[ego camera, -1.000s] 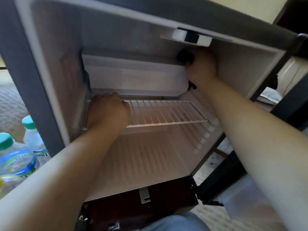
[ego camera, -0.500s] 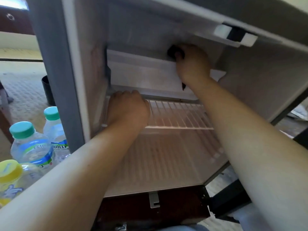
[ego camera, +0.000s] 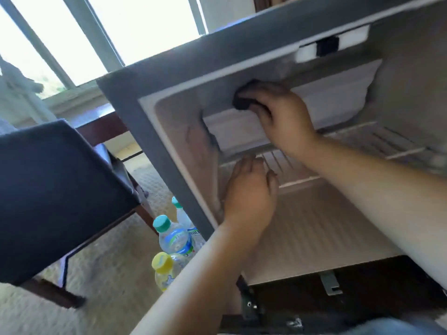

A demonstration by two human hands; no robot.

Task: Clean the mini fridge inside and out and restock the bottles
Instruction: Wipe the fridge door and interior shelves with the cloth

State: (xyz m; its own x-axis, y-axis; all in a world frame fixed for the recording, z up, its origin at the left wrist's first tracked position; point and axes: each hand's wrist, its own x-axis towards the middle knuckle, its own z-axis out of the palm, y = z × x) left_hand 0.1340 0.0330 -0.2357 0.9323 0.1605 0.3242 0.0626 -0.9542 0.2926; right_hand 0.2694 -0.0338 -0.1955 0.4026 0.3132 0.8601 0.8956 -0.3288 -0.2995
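Note:
The mini fridge (ego camera: 150, 122) stands open, its white inside bare of bottles. My right hand (ego camera: 283, 117) is shut on a dark cloth (ego camera: 244, 97) and presses it against the upper back left of the inside, above the white freezer box (ego camera: 237, 131). My left hand (ego camera: 250, 189) rests flat with fingers apart on the left end of the wire shelf (ego camera: 362, 146). Outside, on the carpet by the fridge's left wall, stand two water bottles with green caps (ego camera: 173, 235) and a yellow-capped bottle (ego camera: 165, 269).
A dark padded chair (ego camera: 55, 189) with wooden legs stands close on the left. Behind it are a wooden table edge (ego camera: 101, 122) and a bright window (ego camera: 145, 22). A dark wooden cabinet base (ego camera: 362, 298) lies under the fridge.
My right hand has slid the cloth leftward along the top of the fridge's inside. My left hand has opened flat on the shelf. The view has swung, bringing the chair and window in.

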